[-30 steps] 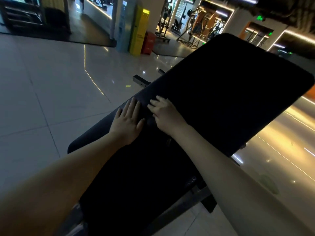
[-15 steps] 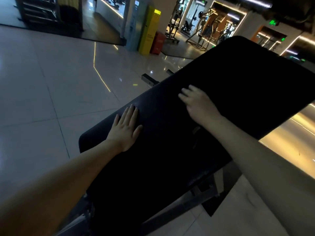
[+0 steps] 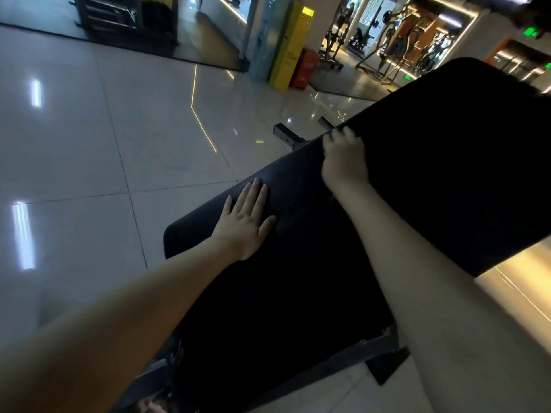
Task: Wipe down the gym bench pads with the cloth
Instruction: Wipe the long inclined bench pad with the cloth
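A black gym bench fills the middle of the head view. Its seat pad (image 3: 268, 293) lies low and near me, and its back pad (image 3: 447, 174) tilts up to the right. My left hand (image 3: 244, 222) rests flat on the seat pad's left part, fingers straight and spread. My right hand (image 3: 343, 159) is at the left edge of the back pad, near where the two pads meet. Its fingers are curled round a dark cloth (image 3: 335, 133), of which only small bits show at the fingertips against the black pad.
The bench's metal frame (image 3: 343, 368) shows below the seat, and a foot bar (image 3: 286, 135) sticks out on the glossy tiled floor behind. A yellow cabinet (image 3: 290, 46), a red box (image 3: 305, 68) and weight machines (image 3: 396, 40) stand far back.
My right hand has slid from beside my left hand up along the back pad to its left edge. My left hand has stayed flat on the seat pad.
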A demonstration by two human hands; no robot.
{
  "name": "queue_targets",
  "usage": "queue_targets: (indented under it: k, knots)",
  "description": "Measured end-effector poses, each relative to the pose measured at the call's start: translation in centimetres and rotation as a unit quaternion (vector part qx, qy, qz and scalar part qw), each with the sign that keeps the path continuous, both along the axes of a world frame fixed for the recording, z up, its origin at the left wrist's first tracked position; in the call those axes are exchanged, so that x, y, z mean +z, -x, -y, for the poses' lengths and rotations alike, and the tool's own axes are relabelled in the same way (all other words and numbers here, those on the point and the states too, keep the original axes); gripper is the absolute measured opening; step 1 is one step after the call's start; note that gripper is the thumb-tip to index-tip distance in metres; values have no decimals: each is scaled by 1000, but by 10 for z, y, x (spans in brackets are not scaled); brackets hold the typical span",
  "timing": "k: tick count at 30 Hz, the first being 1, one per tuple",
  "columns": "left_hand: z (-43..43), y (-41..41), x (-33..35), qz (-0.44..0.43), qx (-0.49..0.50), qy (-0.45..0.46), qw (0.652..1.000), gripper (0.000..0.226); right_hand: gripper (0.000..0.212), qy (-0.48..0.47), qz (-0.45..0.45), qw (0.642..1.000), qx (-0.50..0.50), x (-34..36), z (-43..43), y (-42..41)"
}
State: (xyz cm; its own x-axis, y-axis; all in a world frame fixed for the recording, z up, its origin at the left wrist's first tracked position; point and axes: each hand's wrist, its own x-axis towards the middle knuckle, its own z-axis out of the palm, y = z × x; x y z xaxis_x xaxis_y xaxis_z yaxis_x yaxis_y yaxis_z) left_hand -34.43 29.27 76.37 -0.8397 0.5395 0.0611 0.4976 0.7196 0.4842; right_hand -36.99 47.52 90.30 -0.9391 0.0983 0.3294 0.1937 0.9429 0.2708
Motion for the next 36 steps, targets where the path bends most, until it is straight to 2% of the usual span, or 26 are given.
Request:
queue_targets:
  k: [7, 10, 12, 16, 20, 24, 28, 31, 36]
  knots:
    - [4, -8, -14, -12, 26, -9, 1000, 78, 44, 0, 98, 990, 104, -76, 87, -28]
    - [11, -13, -27, -21, 50, -28, 998, 93, 45, -8, 117, 983, 144, -84, 90, -46]
    - [12, -13, -31, -24, 64, -40, 997, 95, 46, -13, 121, 979, 164, -77, 75, -51]
    - [12, -13, -33, -37, 70, -64, 995, 91, 52, -5, 73, 989, 126, -29, 14, -39]
    - [13, -13, -35, -37, 74, -77, 994, 87, 49, -19, 19, 1000, 14, 24, -50, -24]
    - [14, -13, -38, -37, 77, -73, 994, 86, 48, 0, -17, 998, -57, 21, -38, -10]
    - [15, -15, -33, -30, 82, -65, 994, 87, 51, 1, 11, 999, -34, 7, -7, 3]
    - [14, -20, -29, 1, 113, -41, 993, 78, 52, 0, 37, 999, 3, -13, 22, 7]
    - [22, -34, -31, 58, 145, -33, 987, 76, 45, -23, 128, 988, 86, -66, 95, -2]
